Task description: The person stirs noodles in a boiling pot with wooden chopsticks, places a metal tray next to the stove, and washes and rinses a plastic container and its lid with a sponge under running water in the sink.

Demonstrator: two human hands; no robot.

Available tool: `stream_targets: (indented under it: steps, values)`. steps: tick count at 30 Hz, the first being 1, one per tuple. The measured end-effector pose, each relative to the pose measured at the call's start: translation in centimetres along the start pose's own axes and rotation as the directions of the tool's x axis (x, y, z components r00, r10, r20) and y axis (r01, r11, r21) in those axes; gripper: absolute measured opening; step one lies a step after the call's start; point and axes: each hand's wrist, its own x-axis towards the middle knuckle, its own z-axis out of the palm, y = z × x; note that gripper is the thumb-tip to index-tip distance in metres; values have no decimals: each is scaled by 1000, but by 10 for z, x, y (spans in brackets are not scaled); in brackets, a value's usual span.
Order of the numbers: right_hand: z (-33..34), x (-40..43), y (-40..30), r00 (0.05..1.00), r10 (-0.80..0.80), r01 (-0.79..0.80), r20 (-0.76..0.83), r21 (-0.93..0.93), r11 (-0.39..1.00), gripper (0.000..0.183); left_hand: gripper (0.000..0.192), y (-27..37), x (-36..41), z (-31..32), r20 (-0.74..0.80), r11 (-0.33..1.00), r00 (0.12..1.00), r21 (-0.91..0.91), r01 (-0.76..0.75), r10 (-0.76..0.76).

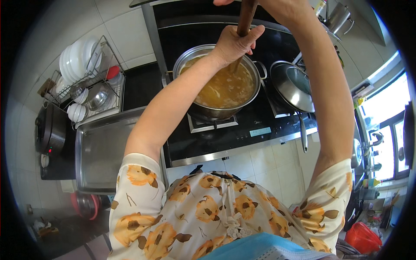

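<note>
My left hand (pixel 236 45) is wrapped around a thick dark wooden stick (pixel 247 16). Its lower end dips into a steel pot (pixel 217 106) of cloudy yellow-brown liquid (pixel 224 89) with pale bits in it. My right hand (pixel 276 7) is on the stick higher up, at the top edge of the view. Most of that hand is cut off, with a fingertip showing on the stick's far side. My left forearm crosses over the pot and hides part of it. The pot stands on a burner of a black gas hob (pixel 211 143).
A lidded wok (pixel 292 87) stands right of the pot, its handle (pixel 303 133) jutting past the hob's front. At left are a large steel tray (pixel 100 156), a wire dish rack (pixel 118 97) with plates and bowls, and a dark cooker (pixel 52 130). A red bag (pixel 363 238) lies at lower right.
</note>
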Motion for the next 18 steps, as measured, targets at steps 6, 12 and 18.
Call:
stream_targets:
  steps: [6, 12, 18]
  values:
    - [-8, 26, 20, 976, 144, -124, -161, 124, 984, 35, 68, 9, 1, 10, -35, 993, 994, -67, 101, -104]
    - [-59, 19, 23, 742, 304, -238, -597, 190, 953, 23, 66, 32, 16, 46, 97, 980, 975, 1, 200, -199]
    - [-154, -110, 36, 746, 293, -40, -598, 400, 916, 23, 69, 26, 15, 114, 216, 882, 952, 462, 98, -219]
